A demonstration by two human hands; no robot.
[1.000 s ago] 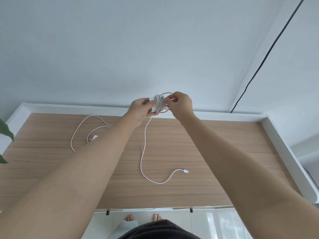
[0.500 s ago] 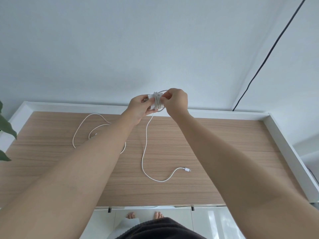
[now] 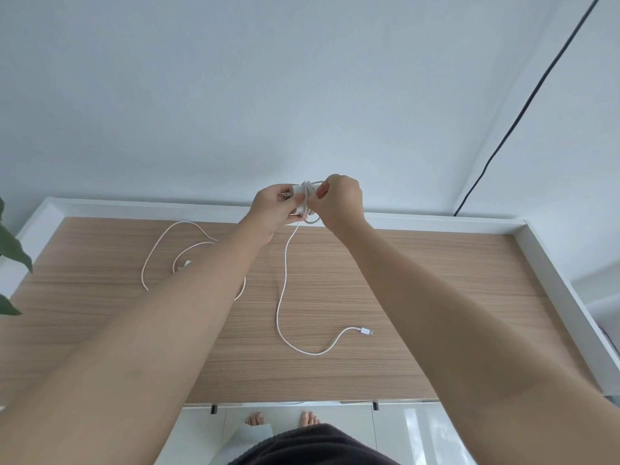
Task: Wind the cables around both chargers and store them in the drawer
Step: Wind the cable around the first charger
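Observation:
My left hand [image 3: 272, 209] grips a white charger [image 3: 299, 200] held up over the back of the wooden top, with several turns of white cable around it. My right hand [image 3: 339, 201] pinches that cable right beside the charger. The loose length of cable [image 3: 284, 290] hangs down and lies on the wood, ending in a small plug [image 3: 365, 330]. A second white cable [image 3: 157, 250] lies in loops at the left, its charger [image 3: 186, 263] mostly hidden behind my left forearm. No drawer front shows open.
The wooden top [image 3: 436, 297] has a raised white rim [image 3: 550, 273] at back and sides. Green plant leaves [image 3: 11, 253] reach in at the left edge. A black wire [image 3: 523, 105] runs up the wall at the right. White cabinet fronts [image 3: 402, 434] sit below the front edge.
My right hand has carried the cable round the charger again, and the loose cable on the wood has grown slightly shorter. The second cable has not moved.

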